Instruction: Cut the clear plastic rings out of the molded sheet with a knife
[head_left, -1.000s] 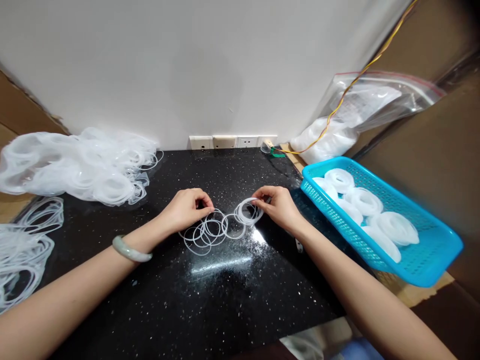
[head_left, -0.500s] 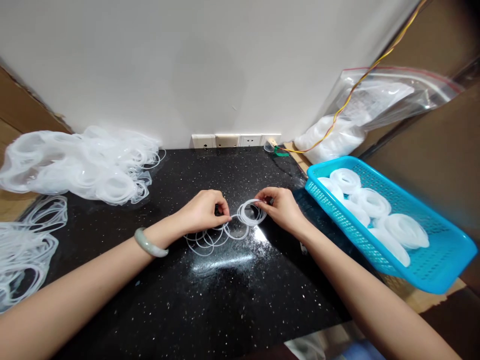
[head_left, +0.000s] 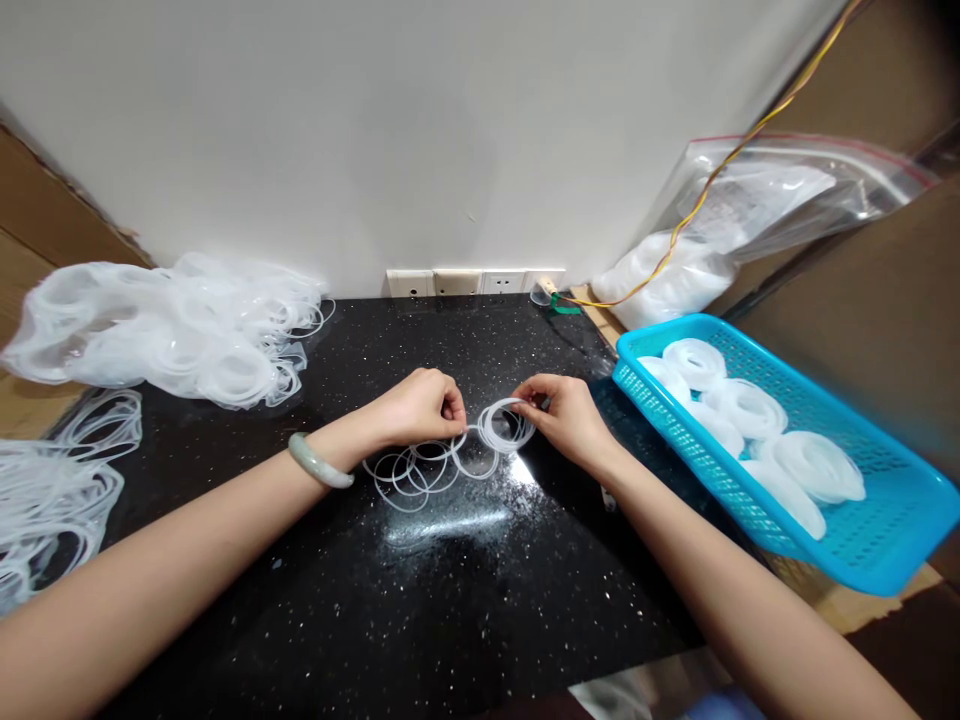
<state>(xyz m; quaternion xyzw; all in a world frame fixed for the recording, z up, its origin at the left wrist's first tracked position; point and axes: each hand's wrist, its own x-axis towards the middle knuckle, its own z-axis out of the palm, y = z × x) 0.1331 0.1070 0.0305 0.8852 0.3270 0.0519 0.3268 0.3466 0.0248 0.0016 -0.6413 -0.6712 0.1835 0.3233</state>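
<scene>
Thin white rings (head_left: 411, 478) lie spread and overlapping on the black speckled counter (head_left: 330, 600), just below my left hand (head_left: 431, 408). That hand is closed, its thumb and finger pinched at the edge of a ring. A small bundle of rings (head_left: 504, 428) is pinched at its upper right side by my right hand (head_left: 556, 412). Between the two hands, the loose rings and the bundle overlap. A pale green bangle (head_left: 320, 462) circles my left wrist.
At the right stands a blue basket (head_left: 900, 500) with several ring coils (head_left: 817, 466). Bagged rings (head_left: 172, 325) and loose rings (head_left: 52, 500) lie left. Wall sockets (head_left: 457, 283), a plastic bag (head_left: 667, 275) and a yellow-red cable (head_left: 701, 195) are at the back.
My left hand has shifted slightly right and up, its fingers more curled, uncovering more of the loose rings. My right hand still pinches the bundle in nearly the same place.
</scene>
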